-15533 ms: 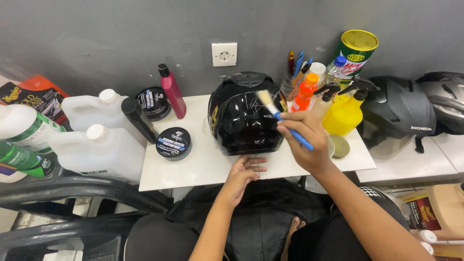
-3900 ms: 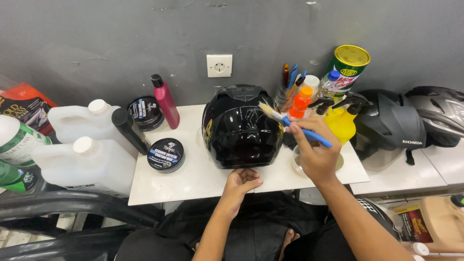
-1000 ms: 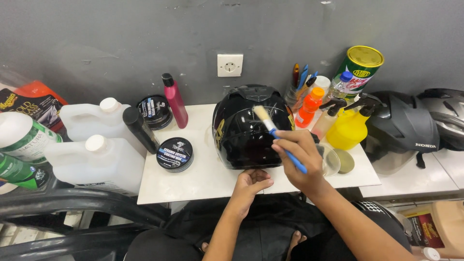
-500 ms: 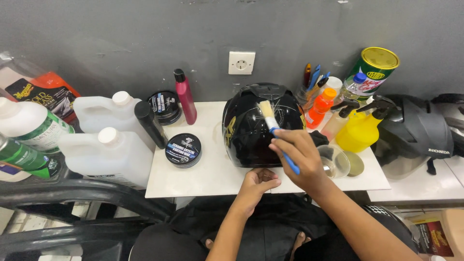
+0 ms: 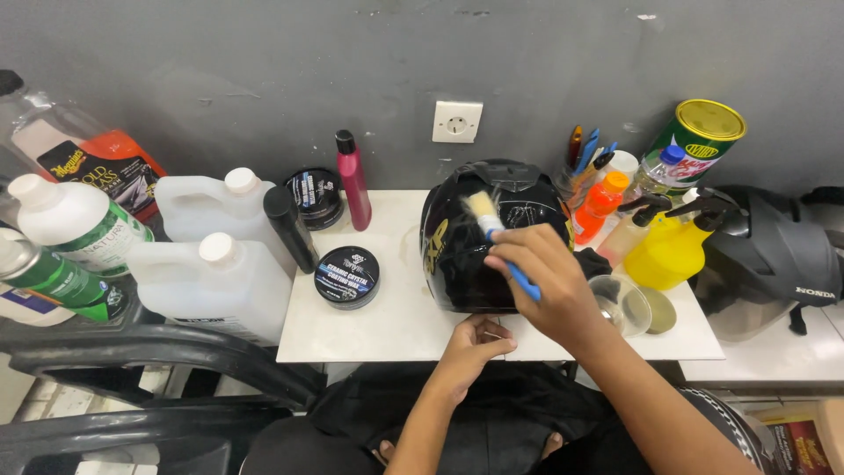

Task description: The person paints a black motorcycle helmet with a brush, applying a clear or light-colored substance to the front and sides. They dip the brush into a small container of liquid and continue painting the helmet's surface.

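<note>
A glossy black helmet [image 5: 457, 246] sits in the middle of a white table [image 5: 387, 317]. My right hand [image 5: 549, 286] grips a small brush with a blue handle [image 5: 497, 233], its pale bristles lying on the helmet's top. My left hand [image 5: 475, 343] rests at the table's front edge, just below the helmet, fingers curled with nothing seen in them.
Left of the helmet lie a round black tin [image 5: 347, 275], a second tin [image 5: 315, 195], a pink bottle [image 5: 353, 180], a black bottle [image 5: 290, 227] and two white jugs [image 5: 215, 281]. To the right stand a yellow spray bottle [image 5: 673, 251], an orange bottle [image 5: 602, 204], a clear cup [image 5: 620, 303] and a dark helmet [image 5: 774, 259].
The brush has shifted a little across the top of the helmet. My left hand has stayed at the table edge. The view has moved slightly.
</note>
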